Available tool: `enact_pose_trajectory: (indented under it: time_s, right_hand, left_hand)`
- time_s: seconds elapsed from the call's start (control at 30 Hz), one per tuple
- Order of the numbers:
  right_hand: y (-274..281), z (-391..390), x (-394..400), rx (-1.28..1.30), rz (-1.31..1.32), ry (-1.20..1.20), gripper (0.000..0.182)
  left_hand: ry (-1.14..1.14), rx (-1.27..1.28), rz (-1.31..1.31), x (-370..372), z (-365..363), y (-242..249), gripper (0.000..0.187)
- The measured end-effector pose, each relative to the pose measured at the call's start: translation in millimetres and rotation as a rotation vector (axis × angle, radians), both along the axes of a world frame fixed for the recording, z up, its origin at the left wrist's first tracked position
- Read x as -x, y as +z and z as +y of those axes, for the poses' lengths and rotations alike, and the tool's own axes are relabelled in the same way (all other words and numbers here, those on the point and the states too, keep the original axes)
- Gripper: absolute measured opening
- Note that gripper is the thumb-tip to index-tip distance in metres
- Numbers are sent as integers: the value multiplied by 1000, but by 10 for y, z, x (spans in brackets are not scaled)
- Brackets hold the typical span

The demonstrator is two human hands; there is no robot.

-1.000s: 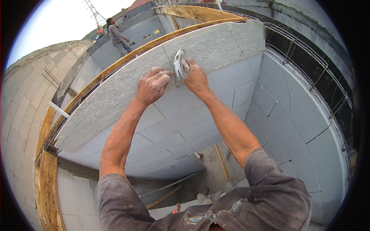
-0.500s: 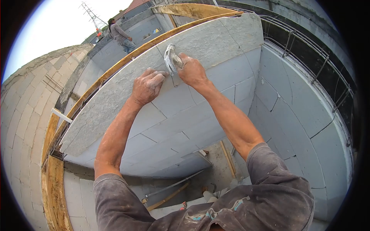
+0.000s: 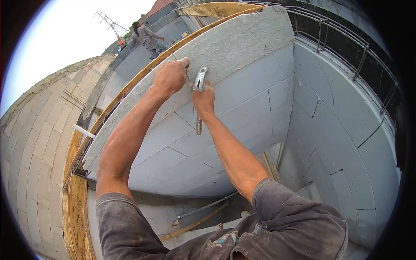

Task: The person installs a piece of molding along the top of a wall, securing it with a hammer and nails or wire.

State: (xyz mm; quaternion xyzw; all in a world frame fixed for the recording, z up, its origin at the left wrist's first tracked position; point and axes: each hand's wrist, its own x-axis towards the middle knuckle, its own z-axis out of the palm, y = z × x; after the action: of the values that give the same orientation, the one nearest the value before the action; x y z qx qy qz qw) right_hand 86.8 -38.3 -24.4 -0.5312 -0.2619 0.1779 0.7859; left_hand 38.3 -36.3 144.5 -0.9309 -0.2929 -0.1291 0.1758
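My right hand (image 3: pixel 203 99) is wrapped round a claw hammer (image 3: pixel 200 79), its metal head up and its handle end showing below my fist. Just left of it and a little higher, my left hand (image 3: pixel 171 77) is closed at the rough plastered band (image 3: pixel 242 41) along the top of the block wall (image 3: pixel 225 99). Whatever its fingers pinch is too small to make out; a thin wire or line runs down the wall between my hands.
A wooden board (image 3: pixel 143 69) runs along the wall's top edge. Steel rebar (image 3: pixel 362 60) lines the right-hand wall (image 3: pixel 338 112). Another person (image 3: pixel 149 39) is beyond the wall at upper left. Poles (image 3: pixel 195 225) lie below.
My left hand has moved up along the plastered band. My right hand has lowered beside it, with the hammer turned so its handle shows below. The view has shifted slightly.
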Motion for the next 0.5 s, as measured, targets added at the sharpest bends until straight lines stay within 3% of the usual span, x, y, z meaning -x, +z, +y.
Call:
enact_pose_trajectory:
  time_s: [0.17, 0.23, 0.3, 0.4, 0.47, 0.5]
  right_hand:
    - [280, -253, 313, -271, 247, -22, 18]
    - [178, 121, 486, -407, 248, -168, 16]
    - [168, 263, 578, -489, 409, -104, 16]
    - [158, 208, 684, -498, 786, 286, 21]
    - [286, -226, 567, -479, 905, 487, 24]
    - [236, -307, 525, -462, 832, 494, 25]
  left_hand:
    - [38, -7, 147, -276, 38, 1, 16]
    - [68, -11, 173, -357, 40, -70, 18]
    - [76, 3, 171, -380, 14, -123, 20]
    - [48, 96, 108, -247, -31, -189, 22]
    - [2, 215, 54, -107, 31, -168, 24]
    - [-19, 224, -75, -13, 30, -191, 24]
